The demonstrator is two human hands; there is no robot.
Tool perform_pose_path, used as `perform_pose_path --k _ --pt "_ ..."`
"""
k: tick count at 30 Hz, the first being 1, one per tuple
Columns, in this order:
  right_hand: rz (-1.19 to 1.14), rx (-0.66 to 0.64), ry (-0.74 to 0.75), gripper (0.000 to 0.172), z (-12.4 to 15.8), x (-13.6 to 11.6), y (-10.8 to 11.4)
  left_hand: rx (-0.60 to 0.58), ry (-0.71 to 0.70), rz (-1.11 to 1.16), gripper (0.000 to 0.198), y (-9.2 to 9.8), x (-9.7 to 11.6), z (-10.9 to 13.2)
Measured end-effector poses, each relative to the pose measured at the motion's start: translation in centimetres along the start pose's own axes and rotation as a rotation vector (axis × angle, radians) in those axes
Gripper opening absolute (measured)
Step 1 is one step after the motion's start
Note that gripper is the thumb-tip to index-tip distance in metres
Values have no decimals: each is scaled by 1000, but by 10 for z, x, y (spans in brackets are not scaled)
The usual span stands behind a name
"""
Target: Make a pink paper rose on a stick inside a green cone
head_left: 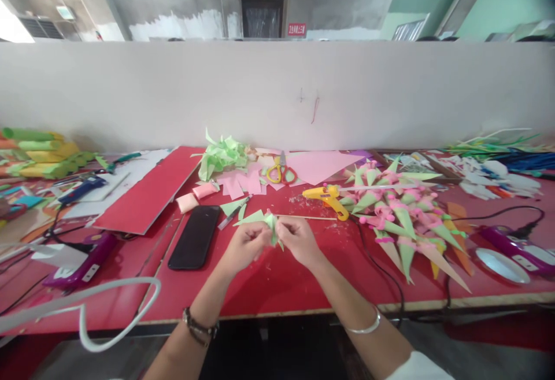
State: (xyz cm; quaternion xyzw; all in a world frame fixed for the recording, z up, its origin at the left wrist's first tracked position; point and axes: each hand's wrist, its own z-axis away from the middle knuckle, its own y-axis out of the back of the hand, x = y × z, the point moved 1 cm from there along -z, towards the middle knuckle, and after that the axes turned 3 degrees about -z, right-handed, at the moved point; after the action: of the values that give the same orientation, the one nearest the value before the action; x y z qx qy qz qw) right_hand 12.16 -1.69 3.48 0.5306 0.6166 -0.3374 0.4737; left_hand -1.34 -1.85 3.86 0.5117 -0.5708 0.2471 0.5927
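Over the middle of the red table, my left hand (249,244) and my right hand (299,240) meet with fingers closed on a small light-green paper piece (269,221) that has a bit of pink at its top. Part of the piece is hidden by the fingers. A thin pale stick (312,217) extends to the right from beside my right hand. Just left of the piece lie a green paper triangle (234,207) and a slim cutter-like tool (234,213). To the right rests a yellow glue gun (327,196), pointing left.
A black phone (194,238) lies left of my hands. Behind are scissors (281,173), pink paper (325,166) and a green paper heap (223,156). Many pink-and-green paper cones (401,218) pile up at right. Purple power strips (518,250), cords and a white looped tube (117,281) flank the area.
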Motion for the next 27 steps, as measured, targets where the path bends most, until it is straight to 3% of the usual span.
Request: perform_pose_path --k 3,5,13,20,24,25,27 --pt "-233 71 -120 29 0 5 -7 116 45 187 34 -2 -3 1" --pt "-243 64 -151 30 -2 5 -9 169 47 171 34 -3 -4 2" --pt "399 -64 -28 9 3 -19 2 156 -192 -526 30 -2 9 10" --pt "762 31 -29 9 8 -15 4 288 -177 -813 29 3 1 15" --pt "747 5 -40 13 13 -17 7 236 -233 -842 17 4 5 19" --pt "695 -17 -49 14 14 -18 8 217 -264 -818 18 3 7 20" --pt "540 -98 -75 14 18 -20 7 163 -318 -769 52 0 9 23"
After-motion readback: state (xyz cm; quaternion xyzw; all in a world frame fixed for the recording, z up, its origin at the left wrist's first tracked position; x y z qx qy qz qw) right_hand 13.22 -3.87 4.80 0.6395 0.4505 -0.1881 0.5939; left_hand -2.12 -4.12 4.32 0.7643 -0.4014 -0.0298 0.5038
